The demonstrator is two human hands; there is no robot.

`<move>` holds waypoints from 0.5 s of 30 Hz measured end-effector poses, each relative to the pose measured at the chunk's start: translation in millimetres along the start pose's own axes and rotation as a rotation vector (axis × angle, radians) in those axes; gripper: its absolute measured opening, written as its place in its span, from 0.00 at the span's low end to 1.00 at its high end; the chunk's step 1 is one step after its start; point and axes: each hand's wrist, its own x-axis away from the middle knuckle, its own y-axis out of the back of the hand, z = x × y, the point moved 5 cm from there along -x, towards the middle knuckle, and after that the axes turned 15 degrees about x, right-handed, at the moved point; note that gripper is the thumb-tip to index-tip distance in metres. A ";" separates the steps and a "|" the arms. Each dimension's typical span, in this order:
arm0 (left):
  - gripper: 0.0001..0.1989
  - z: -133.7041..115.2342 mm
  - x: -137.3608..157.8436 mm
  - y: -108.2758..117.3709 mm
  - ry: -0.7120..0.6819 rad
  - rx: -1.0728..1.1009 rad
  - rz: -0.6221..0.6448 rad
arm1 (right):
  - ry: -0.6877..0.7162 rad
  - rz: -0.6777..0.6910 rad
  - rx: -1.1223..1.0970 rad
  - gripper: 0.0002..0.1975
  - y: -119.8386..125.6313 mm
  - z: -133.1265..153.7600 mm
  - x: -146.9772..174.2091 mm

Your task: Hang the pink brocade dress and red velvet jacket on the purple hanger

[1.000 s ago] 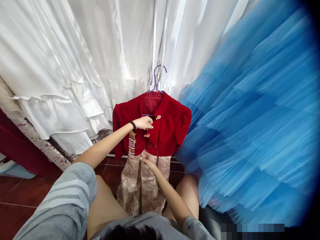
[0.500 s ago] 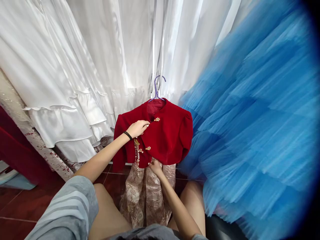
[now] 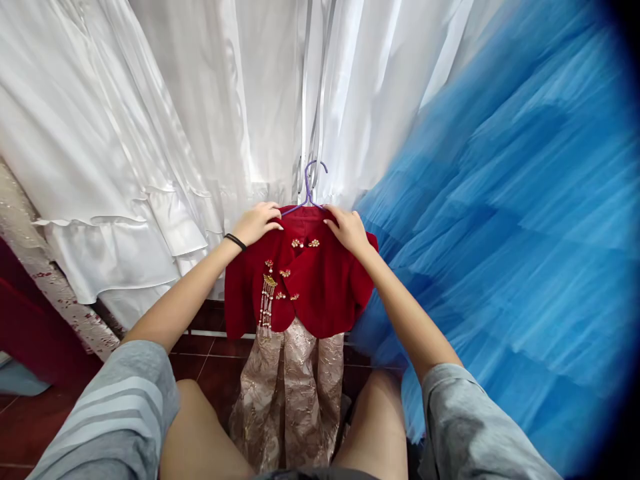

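This looks like a place where formal clothes are kept, perhaps a dress shop, a rental or a storeroom; which one cannot be told. Long white satin garments with ruffled tiers (image 3: 105,260) hang across the upper left, and a full blue layered tulle gown (image 3: 515,233) fills the right side. At the centre, a short red velvet jacket with jewelled clasps (image 3: 330,293) sits on a thin purple hanger (image 3: 307,180) above a pale gold brocade skirt (image 3: 303,393). Dark red floor tiles with pale joints (image 3: 20,430) show at lower left, indoors.
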 end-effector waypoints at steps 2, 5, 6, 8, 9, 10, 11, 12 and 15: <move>0.14 16.9 -13.6 11.2 0.093 0.120 -0.025 | -0.025 0.038 -0.108 0.18 1.7 -11.7 -14.3; 0.27 34.7 -34.8 4.8 0.292 0.285 0.067 | -0.103 0.163 -0.250 0.21 -4.7 -23.1 -38.5; 0.32 36.4 -39.7 -2.5 0.368 0.327 0.115 | -0.139 0.230 -0.272 0.24 -9.1 -24.3 -43.9; 0.36 30.1 -44.3 -16.2 0.447 0.337 0.161 | -0.200 0.310 -0.260 0.26 -13.7 -20.6 -44.9; 0.36 21.7 -44.6 -19.3 0.421 0.299 0.128 | -0.228 0.269 -0.219 0.25 -10.8 -16.0 -39.7; 0.34 10.1 -43.5 -19.5 0.349 0.238 0.061 | -0.254 0.176 -0.154 0.23 -4.6 -9.1 -29.9; 0.32 -4.1 -40.3 -18.2 0.244 0.166 -0.017 | -0.276 0.058 -0.072 0.21 2.9 0.9 -15.2; 0.29 -19.4 -35.0 -17.4 0.120 0.096 -0.078 | -0.292 -0.043 0.009 0.19 8.5 14.4 3.6; 0.21 -54.6 -14.3 -30.4 -0.196 -0.067 -0.006 | -0.339 0.019 0.124 0.17 -9.8 64.1 66.5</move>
